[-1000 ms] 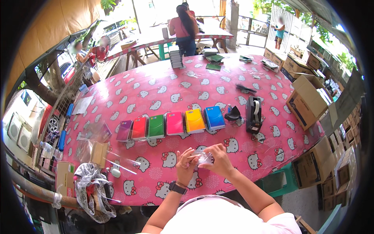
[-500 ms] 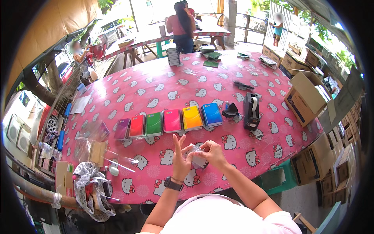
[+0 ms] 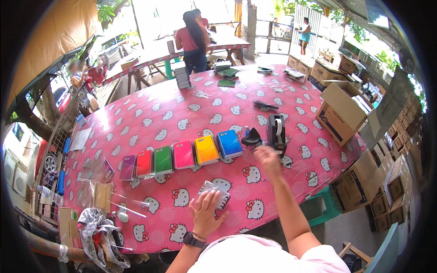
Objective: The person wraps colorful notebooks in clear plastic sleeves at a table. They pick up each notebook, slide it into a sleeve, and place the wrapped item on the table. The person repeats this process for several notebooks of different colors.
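Observation:
A small spiral notebook in clear plastic (image 3: pixel 221 193) lies on the table near me. My left hand (image 3: pixel 206 212) rests on it with the fingers laid out flat, covering part of it. Raised to the right, my right hand (image 3: pixel 267 160) is smeared by motion, so its fingers do not show clearly. It is nearest to the black tape dispenser (image 3: pixel 276 129) and a black pointed object (image 3: pixel 251 137). Beyond my hands runs a row of spiral notebooks: purple (image 3: pixel 128 167), red (image 3: pixel 144 163), green (image 3: pixel 163 160), pink (image 3: pixel 184 154), yellow (image 3: pixel 207 149) and blue (image 3: pixel 230 144).
A pink patterned cover lies over the table (image 3: pixel 236 218). Plastic sleeves (image 3: pixel 86 175) and a lacy cloth (image 3: pixel 98 234) are at the left. A black brush (image 3: pixel 265 105) and notebook stacks (image 3: pixel 182 76) sit farther back. Cardboard boxes (image 3: pixel 339 111) and a green stool (image 3: pixel 324 207) stand right.
Both hands were together at the plastic-wrapped notebook. My right hand has left it and moved right toward the tape dispenser; my left hand has flattened onto the notebook. The view has shifted.

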Motion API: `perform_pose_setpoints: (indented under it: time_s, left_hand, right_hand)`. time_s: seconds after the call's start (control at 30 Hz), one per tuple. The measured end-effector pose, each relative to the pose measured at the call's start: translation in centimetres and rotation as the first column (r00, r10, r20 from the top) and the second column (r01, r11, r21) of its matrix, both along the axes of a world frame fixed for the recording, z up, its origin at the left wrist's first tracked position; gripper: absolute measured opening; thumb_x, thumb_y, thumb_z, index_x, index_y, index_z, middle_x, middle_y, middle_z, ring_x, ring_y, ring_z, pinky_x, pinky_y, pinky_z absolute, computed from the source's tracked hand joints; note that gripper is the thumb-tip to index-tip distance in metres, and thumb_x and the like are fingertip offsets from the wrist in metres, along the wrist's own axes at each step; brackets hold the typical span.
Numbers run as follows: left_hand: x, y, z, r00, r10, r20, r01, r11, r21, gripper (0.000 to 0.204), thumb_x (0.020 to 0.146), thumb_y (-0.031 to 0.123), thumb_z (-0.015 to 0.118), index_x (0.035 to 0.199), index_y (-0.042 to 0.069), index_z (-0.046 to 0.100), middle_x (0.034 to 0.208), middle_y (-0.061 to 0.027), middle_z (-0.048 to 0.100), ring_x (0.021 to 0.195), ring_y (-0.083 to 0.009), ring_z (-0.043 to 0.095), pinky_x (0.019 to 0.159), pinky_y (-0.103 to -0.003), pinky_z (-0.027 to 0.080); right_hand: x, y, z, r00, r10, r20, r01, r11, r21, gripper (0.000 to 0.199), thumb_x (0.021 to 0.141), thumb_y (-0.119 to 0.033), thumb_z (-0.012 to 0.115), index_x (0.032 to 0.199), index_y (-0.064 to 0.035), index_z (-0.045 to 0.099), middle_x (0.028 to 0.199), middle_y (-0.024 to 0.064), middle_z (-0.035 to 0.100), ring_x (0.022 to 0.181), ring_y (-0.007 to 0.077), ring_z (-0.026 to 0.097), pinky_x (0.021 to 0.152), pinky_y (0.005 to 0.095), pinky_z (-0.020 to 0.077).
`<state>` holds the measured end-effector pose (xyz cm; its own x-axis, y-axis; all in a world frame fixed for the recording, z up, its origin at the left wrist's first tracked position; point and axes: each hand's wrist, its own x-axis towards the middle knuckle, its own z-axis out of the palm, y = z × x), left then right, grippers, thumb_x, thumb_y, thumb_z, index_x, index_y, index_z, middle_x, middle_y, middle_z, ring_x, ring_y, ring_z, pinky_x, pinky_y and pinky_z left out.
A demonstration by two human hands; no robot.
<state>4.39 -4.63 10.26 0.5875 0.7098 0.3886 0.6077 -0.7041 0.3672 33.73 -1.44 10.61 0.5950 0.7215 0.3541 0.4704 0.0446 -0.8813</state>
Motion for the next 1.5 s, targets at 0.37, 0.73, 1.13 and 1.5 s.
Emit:
perform_pose_setpoints:
  time_s: [0.37, 0.73, 1.13, 1.5]
  left_hand:
    - [0.8, -0.3, -0.1, 0.994, 0.044, -0.099, -0.043, 0.999, 0.012, 0.075, 0.066, 0.042, 0.071, 0.133, 0.021, 0.044, 0.139, -0.0027, 0.038, 0.132, -0.0224, 0.029, 0.102, -0.058, 0.016]
    - [0.5, 0.1, 0.4, 0.997, -0.011, -0.081, 0.007, 0.999, -0.047, 0.081, 0.061, 0.038, 0.075, 0.134, 0.024, 0.042, 0.14, -0.0029, 0.036, 0.131, -0.022, 0.028, 0.102, -0.054, 0.015]
    - [-0.5, 0.9, 1.6, 0.989, -0.107, -0.105, 0.1, 0.993, -0.068, 0.089, 0.06, 0.043, 0.075, 0.139, 0.029, 0.036, 0.15, -0.0139, 0.016, 0.133, -0.0294, 0.023, 0.102, -0.056, 0.018]
    - [0.8, 3.4, 2.2, 0.947, -0.166, -0.277, 0.164, 0.986, -0.031, 0.074, 0.058, 0.044, 0.076, 0.124, 0.025, 0.048, 0.139, -0.0133, 0.028, 0.133, -0.0354, 0.019, 0.1, -0.069, 0.01]
  right_hand:
    - [12.1, 1.1, -7.5, 0.813, -0.564, 0.143, 0.576, 0.815, -0.06, 0.022, 0.082, -0.031, 0.067, 0.085, -0.0088, 0.065, 0.074, 0.0011, 0.064, 0.09, 0.0229, 0.052, 0.071, 0.0437, 0.0421]
    - [0.3, 1.3, -2.6, 0.451, 0.346, -0.823, -0.629, 0.778, -0.017, 0.018, 0.09, -0.021, 0.059, 0.078, -0.008, 0.058, 0.062, -0.0056, 0.047, 0.05, 0.003, 0.038, 0.043, 0.0197, 0.0293]
    - [-9.0, 7.0, 5.2, 0.284, 0.957, 0.052, -0.45, 0.181, -0.874, 0.061, 0.061, -0.058, 0.072, 0.075, 0.0009, 0.065, 0.067, 0.0151, 0.063, 0.064, 0.0271, 0.061, 0.059, 0.0371, 0.0469]
    - [-7.1, 7.5, 3.8, 0.154, 0.988, 0.021, -0.703, 0.124, -0.7, 0.043, 0.075, -0.044, 0.071, 0.08, -0.0018, 0.063, 0.064, 0.0104, 0.058, 0.058, 0.017, 0.05, 0.055, 0.0343, 0.0418]
